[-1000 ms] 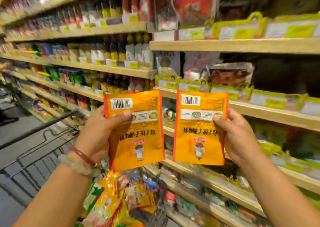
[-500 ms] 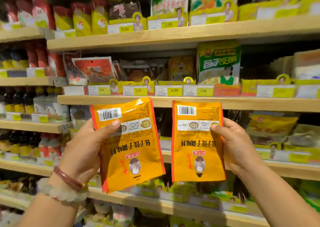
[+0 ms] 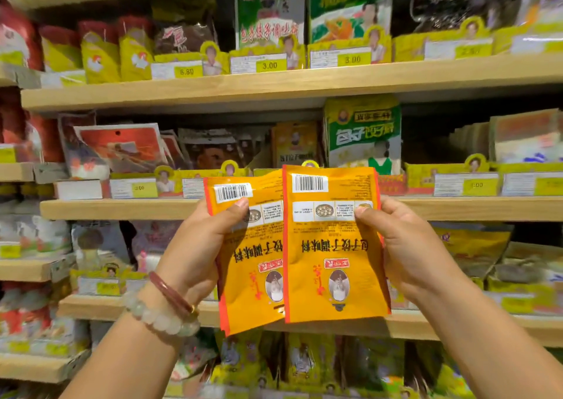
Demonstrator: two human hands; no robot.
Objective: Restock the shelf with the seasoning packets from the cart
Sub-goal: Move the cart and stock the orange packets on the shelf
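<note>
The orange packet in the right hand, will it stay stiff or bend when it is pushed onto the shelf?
Probably it bends: the orange packet is a thin, slightly wavy pouch. It seems light, since the right hand holds it by one edge. The glossy film may slide easily.

Two gripped orange packets [image 3: 332, 246] before shelf [image 3: 122, 209]

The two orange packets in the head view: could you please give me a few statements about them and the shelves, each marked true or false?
1. The left hand and the right hand each hold one orange packet. True.
2. The right packet overlaps the left packet. True.
3. The packets' print reads upright. False: it is upside down, barcodes at the top.
4. The left wrist is bare. False: it wears a red bangle and a pale bead bracelet.
5. Visible price tags read 3.00. True.
</note>
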